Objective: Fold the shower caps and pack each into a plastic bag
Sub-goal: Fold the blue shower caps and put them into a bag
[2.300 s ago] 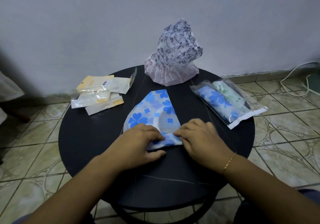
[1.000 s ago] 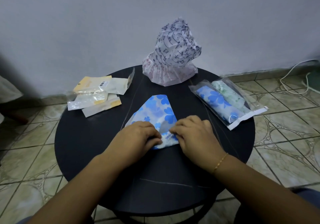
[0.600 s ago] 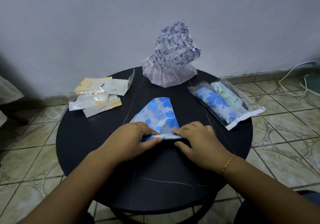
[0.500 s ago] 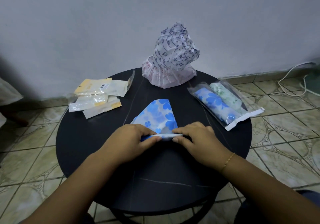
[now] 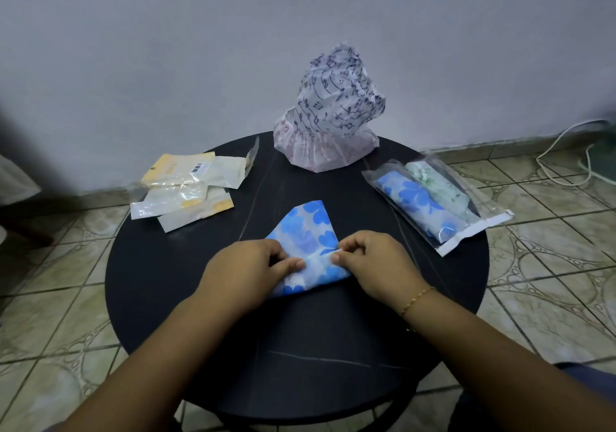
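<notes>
1. I'm looking down at a round black table (image 5: 333, 348) set against a pale wall (image 5: 166, 48), with tiled floor (image 5: 550, 281) around it.
2. My left hand (image 5: 245, 273) sits just left of the table's centre, fingers curled, thumb pressing the near edge of the blue cap (image 5: 308, 245); it grips the fold there.
3. My right hand (image 5: 373, 265) mirrors it from the 3 o'clock side of the cap, fingertips and thumb pinching the same folded edge. A thin bracelet (image 5: 416, 300) circles that wrist.
4. The blue cap lies flat at the table's centre, a fan shape with its narrow end pointing to 12 o'clock and its near edge turned up over itself between my hands.
5. At 12 o'clock stands one puffed white cap (image 5: 330, 111) with a dark print, unfolded.
6. At 2 o'clock lies a clear bag (image 5: 473, 228) holding a blue roll (image 5: 418, 205) and a greenish roll (image 5: 440, 188) side by side; I cannot tell whether that is one bag or two stacked.
7. At 10 o'clock is a loose pile of empty bags (image 5: 190, 191), overlapping; I count about four, not surely.
8. My palms hide the cap's near corners.
9. A white cable (image 5: 563, 151) runs off frame at the right.
</notes>
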`<state>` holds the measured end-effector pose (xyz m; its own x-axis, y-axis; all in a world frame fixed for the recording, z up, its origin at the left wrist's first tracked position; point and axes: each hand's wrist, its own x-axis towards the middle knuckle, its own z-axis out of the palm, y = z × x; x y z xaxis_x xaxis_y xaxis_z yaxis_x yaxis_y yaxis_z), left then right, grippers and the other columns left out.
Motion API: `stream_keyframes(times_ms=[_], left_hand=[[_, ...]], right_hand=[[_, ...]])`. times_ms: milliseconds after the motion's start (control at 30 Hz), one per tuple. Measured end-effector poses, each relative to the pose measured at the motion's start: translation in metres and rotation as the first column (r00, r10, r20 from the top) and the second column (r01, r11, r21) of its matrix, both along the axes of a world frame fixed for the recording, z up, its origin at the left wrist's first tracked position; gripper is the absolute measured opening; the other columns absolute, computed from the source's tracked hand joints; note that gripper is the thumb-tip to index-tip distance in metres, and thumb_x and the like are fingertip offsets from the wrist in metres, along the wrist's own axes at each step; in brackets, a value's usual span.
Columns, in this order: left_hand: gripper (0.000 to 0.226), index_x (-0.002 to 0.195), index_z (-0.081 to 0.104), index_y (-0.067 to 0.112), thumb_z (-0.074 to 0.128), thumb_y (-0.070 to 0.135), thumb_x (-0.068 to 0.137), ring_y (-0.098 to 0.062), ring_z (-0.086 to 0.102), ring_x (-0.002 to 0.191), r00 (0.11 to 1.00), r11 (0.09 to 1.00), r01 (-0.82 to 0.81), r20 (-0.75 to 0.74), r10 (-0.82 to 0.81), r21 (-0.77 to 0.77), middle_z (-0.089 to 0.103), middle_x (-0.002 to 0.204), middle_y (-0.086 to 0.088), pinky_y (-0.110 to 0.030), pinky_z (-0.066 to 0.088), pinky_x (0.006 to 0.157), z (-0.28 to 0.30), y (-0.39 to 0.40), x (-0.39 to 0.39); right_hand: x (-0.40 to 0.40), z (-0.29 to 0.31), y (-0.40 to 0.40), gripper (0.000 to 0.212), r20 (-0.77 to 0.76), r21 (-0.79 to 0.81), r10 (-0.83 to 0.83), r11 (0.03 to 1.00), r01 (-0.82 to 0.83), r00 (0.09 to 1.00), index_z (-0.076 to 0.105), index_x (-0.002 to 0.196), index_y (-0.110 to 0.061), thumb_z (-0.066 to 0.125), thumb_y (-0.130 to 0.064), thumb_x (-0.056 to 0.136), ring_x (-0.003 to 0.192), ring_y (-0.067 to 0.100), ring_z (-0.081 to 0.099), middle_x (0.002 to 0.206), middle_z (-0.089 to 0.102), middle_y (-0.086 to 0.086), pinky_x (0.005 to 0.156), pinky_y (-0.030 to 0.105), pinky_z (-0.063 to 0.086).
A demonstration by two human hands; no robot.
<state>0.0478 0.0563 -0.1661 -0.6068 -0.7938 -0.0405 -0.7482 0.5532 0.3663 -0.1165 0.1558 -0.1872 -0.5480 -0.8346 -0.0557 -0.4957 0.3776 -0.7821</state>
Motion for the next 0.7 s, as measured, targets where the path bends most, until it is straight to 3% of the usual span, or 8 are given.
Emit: stream_keyframes(times_ms=[67,200,267,400,500,567,633,700], left_hand=[[0.027,0.08,0.064,0.038,0.054,0.062,0.081,-0.005,0.049,0.077,0.998,0.99,0.041,0.059,-0.033,-0.134,0.053,0.078,0.01,-0.025,0.034,0.064,-0.001,0.001,0.0],[0.012,0.089,0.067,0.033,0.066,0.042,0.083,-0.009,0.055,0.088,0.958,0.912,0.234,-0.08,-0.275,-0.338,0.061,0.089,0.015,-0.024,0.042,0.067,-0.008,0.006,-0.002],[0.016,0.091,0.067,0.033,0.06,0.046,0.085,-0.005,0.056,0.088,0.947,0.908,0.282,-0.065,-0.316,-0.31,0.058,0.088,0.02,-0.024,0.044,0.069,-0.009,0.006,-0.001],[0.064,0.103,0.063,0.04,0.041,0.083,0.061,0.005,0.051,0.09,0.927,0.912,0.372,0.024,-0.374,-0.176,0.053,0.097,0.026,-0.021,0.047,0.075,-0.006,-0.002,0.002],[0.055,0.111,0.064,0.038,0.057,0.073,0.069,0.003,0.054,0.095,0.92,0.906,0.392,0.062,-0.388,-0.16,0.055,0.107,0.021,-0.02,0.046,0.078,-0.004,-0.002,0.003],[0.062,0.109,0.066,0.038,0.042,0.078,0.068,0.003,0.053,0.091,0.922,0.904,0.386,0.057,-0.382,-0.185,0.058,0.103,0.02,-0.021,0.047,0.076,-0.002,-0.002,0.004],[0.069,0.104,0.069,0.039,0.025,0.078,0.068,0.001,0.051,0.086,0.919,0.901,0.393,0.042,-0.392,-0.184,0.063,0.093,0.018,-0.025,0.048,0.074,-0.001,-0.003,0.003],[0.067,0.098,0.07,0.04,0.02,0.076,0.072,-0.003,0.05,0.081,0.919,0.903,0.395,0.06,-0.391,-0.169,0.065,0.081,0.014,-0.028,0.046,0.072,0.001,-0.004,0.004]], right_hand=[[0.002,0.0,0.0,0.012,-0.037,0.001,0.005,1.0,-0.005,0.999,0.056,0.08,-0.032,0.068,-0.033,0.081,0.085,0.013,0.054,0.063,0.05,-0.013,0.093,0.041,0.043],[0.009,-0.003,0.002,0.007,-0.251,0.004,0.078,0.997,-0.079,0.965,0.061,0.093,-0.033,0.055,-0.03,0.091,0.099,0.015,0.046,0.076,0.046,-0.013,0.092,0.035,0.041],[0.01,-0.006,0.004,0.015,-0.361,0.016,0.121,0.992,-0.123,0.925,0.063,0.1,-0.029,0.05,-0.029,0.093,0.103,0.014,0.043,0.091,0.043,-0.008,0.091,0.033,0.04],[0.002,0.0,0.013,0.026,-0.427,0.108,0.297,0.955,-0.278,0.854,0.059,0.114,-0.027,0.042,-0.034,0.095,0.107,0.012,0.038,0.109,0.044,-0.01,0.095,0.028,0.034],[-0.007,0.009,0.023,0.04,-0.429,0.203,0.45,0.893,-0.402,0.783,0.051,0.127,-0.031,0.051,-0.042,0.089,0.114,0.005,0.032,0.121,0.04,-0.017,0.099,0.024,0.026],[-0.008,0.012,0.025,0.04,-0.437,0.234,0.482,0.876,-0.422,0.759,0.051,0.128,-0.033,0.053,-0.041,0.089,0.114,0.004,0.031,0.122,0.042,-0.019,0.099,0.024,0.026],[-0.008,0.011,0.023,0.031,-0.41,0.21,0.472,0.881,-0.423,0.78,0.055,0.122,-0.035,0.052,-0.039,0.091,0.107,0.005,0.035,0.115,0.048,-0.017,0.099,0.026,0.029],[-0.01,0.01,0.022,0.027,-0.299,0.119,0.405,0.914,-0.387,0.864,0.056,0.117,-0.037,0.054,-0.036,0.091,0.101,0.005,0.041,0.104,0.053,-0.013,0.097,0.026,0.034]])
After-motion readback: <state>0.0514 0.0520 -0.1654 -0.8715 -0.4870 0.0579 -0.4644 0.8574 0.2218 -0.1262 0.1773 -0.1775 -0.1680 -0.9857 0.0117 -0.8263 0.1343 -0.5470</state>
